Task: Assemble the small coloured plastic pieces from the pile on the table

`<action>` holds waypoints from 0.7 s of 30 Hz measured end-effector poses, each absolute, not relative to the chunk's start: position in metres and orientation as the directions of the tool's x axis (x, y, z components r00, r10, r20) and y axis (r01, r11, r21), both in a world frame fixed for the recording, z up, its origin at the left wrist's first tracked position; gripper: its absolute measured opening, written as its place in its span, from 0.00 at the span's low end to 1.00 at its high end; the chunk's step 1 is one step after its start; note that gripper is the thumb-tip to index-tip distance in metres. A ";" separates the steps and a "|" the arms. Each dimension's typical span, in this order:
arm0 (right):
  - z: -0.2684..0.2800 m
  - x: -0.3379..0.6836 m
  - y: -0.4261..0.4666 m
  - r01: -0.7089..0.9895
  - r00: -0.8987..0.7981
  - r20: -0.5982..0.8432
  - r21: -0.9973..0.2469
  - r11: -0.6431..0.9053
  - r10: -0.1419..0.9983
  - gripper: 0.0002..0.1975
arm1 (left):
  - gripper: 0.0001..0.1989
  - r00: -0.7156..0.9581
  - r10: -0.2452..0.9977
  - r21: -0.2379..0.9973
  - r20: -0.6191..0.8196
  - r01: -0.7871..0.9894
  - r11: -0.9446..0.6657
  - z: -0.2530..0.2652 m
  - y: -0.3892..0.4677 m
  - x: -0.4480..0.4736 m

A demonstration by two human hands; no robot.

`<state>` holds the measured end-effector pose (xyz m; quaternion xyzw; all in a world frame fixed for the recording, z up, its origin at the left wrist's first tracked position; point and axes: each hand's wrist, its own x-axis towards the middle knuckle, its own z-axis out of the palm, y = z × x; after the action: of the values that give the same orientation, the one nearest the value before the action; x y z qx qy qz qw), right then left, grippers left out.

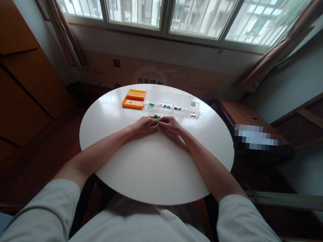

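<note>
My left hand (146, 125) and my right hand (170, 124) meet over the white round table, with their fingertips close together. The fingers of both are closed in a pinch. What they grip is too small to make out. Just beyond the fingertips is a little heap of small dark and green pieces (155, 117), partly hidden by the hands. Farther back stands an orange tray (136, 106) with a few tiny orange bits in it. To its right, clear plastic boxes (198, 113) hold small green pieces (151, 105), blue pieces (166, 106), dark brown pieces (177, 109) and white pieces (193, 115).
The white table (153, 169) has a curved edge close to my body. A wooden bench (233, 111) stands at the right, with a blurred-out patch over it. Behind the table, a printed cardboard panel (205, 77) leans below the barred windows.
</note>
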<state>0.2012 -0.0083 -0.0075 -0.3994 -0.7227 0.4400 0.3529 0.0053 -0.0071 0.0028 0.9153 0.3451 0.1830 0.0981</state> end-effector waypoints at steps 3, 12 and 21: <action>-0.007 0.201 -0.008 0.261 -0.436 0.167 -0.917 0.302 0.884 0.12 | 0.16 0.696 0.667 0.293 0.266 0.601 -0.744 0.003 -0.007 0.005; -0.004 0.201 -0.010 0.280 -0.443 0.177 -0.904 0.324 0.879 0.11 | 0.17 0.701 0.655 0.262 0.282 0.600 -0.756 0.000 -0.005 0.005; -0.005 0.201 -0.010 0.265 -0.436 0.160 -0.918 0.296 0.886 0.11 | 0.17 0.707 0.644 0.234 0.294 0.600 -0.765 -0.003 -0.003 0.004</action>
<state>0.2008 -0.0103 -0.0046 -0.3975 -0.7238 0.4405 0.3523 0.0037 -0.0027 -0.0028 0.9218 0.3372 0.1817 0.0604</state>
